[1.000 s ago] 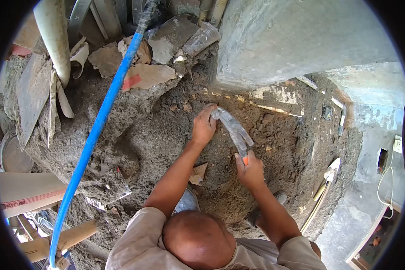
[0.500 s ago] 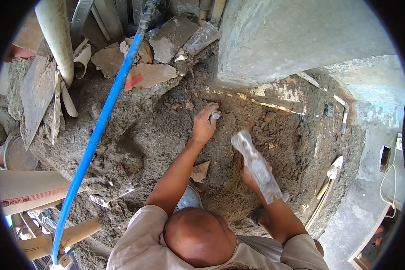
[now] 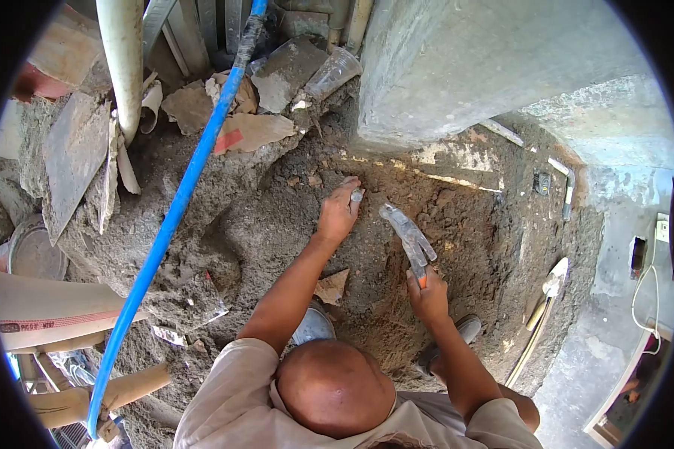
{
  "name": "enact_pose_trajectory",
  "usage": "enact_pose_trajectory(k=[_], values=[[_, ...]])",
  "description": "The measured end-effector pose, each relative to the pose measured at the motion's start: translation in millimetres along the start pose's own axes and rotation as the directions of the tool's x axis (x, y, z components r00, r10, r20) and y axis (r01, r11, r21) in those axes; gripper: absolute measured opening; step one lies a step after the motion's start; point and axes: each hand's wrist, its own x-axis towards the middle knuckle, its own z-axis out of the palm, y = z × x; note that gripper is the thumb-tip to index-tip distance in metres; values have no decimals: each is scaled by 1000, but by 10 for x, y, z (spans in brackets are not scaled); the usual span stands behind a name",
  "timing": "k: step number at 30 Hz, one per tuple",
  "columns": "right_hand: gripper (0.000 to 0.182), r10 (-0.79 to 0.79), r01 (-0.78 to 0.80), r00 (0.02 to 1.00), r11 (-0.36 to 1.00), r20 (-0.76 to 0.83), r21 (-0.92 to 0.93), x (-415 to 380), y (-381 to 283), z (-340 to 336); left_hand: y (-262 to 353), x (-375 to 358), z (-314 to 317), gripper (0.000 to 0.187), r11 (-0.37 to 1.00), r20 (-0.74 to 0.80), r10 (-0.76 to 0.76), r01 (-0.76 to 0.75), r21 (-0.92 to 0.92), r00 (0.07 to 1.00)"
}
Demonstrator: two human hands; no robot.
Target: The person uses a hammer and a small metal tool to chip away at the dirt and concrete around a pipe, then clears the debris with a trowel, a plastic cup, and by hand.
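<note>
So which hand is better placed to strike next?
Right, I'd say: the right hand grips the hammer, held apart from the metal rod. The left hand is occupied holding that rod.

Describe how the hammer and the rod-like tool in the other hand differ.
The hammer shows a long, clawed head, while the rod-like tool shows just a small, rounded end.
The hammer has orange near the right hand; the rod-like tool shows only grey above the left hand.
Both look grey and worn, each gripped in one hand.
</note>
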Motion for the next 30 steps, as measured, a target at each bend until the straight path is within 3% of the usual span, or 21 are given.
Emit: enact_pose_trajectory(k=[3, 5, 6, 7, 8, 9, 10, 12, 13, 14, 15, 17, 18, 19, 20, 21, 22, 24, 26, 28, 30], values=[[32, -1, 5, 998, 998, -61, 64, -103, 25, -29, 55, -46, 5, 28, 998, -47, 60, -59, 21, 997], [34, 114, -113, 993, 983, 2, 144, -109, -15, -90, 166, -95, -30, 22, 962, 4, -147, 144, -233, 989], [34, 116, -115, 993, 983, -1, 141, -87, -59, -130, 198, -78, -55, 22, 961, 6, -145, 142, -238, 989], [34, 100, -97, 995, 983, -16, 157, -89, -119, -181, 223, -96, -93, 18, 719, 9, -480, 399, -569, 877], [33, 83, -77, 996, 982, -30, 174, -70, -198, -233, 248, -102, -136, 16, 313, 132, -737, 506, -804, 663], [33, 91, -86, 996, 981, -21, 175, -71, -264, -275, 257, -13, -181, 26, 43, 272, -836, 551, -833, 477], [31, 24, -19, 999, 989, -30, 146, -44, -328, -312, 195, 75, -181, 26, 42, 269, -841, 552, -833, 470], [29, -50, 54, 998, 992, -39, 118, 52, -377, -292, 66, 290, -168, 36, -458, 785, -521, 666, -588, 335], [27, -218, 240, 963, 961, -156, 136, 98, -371, -254, 96, 382, -35, 36, -444, 748, -604, 664, -602, 274], [27, -372, 417, 888, 899, -271, 133, 119, -343, -202, -46, 379, 30, 36, -446, 748, -605, 662, -602, 272], [29, -330, 400, 888, 898, -319, 184, 74, -93, 75, -286, 332, 144, 35, -536, 844, -426, 660, -526, 327], [29, -306, 309, 950, 950, -65, 49, 272, -162, 25, -664, 240, 319, 30, -650, 908, -105, 663, -371, 405], [28, -207, 213, 976, 973, 72, -84, 370, -132, 93, -445, 226, 277, 30, -655, 912, -101, 664, -361, 397], [29, -49, 87, 981, 977, 188, -194, 536, -137, 177, -210, 274, 263, 27, -587, 886, -308, 664, -463, 346], [29, -53, 88, 982, 977, 181, -192, 505, -145, 174, -42, 293, 227, 25, -495, 813, -506, 675, -547, 287], [29, -46, 68, 986, 989, 159, -134, 476, -151, 159, -121, 275, 291, 24, -368, 745, -576, 707, -604, 337], [30, -34, 48, 987, 995, 159, -86, 425, -128, 98, -252, 289, 357, 24, -378, 743, -577, 695, -612, 340], [32, -54, 60, 983, 998, 173, -31, 109, -98, -104, -251, 157, 252, 24, -404, 732, -505, 624, -669, 458], [32, -220, 223, 975, 968, 37, -118, -34, -43, -262, -163, 177, 131, 24, -459, 740, -486, 585, -668, 464], [31, -234, 225, 971, 963, -46, -146, -181, -3, -317, -87, 198, 178, 25, -585, 767, -473, 496, -641, 433], [32, -239, 216, 963, 960, -121, -179, -217, -58, -387, -50, 205, 237, 28, -635, 781, -416, 466, -616, 465]])
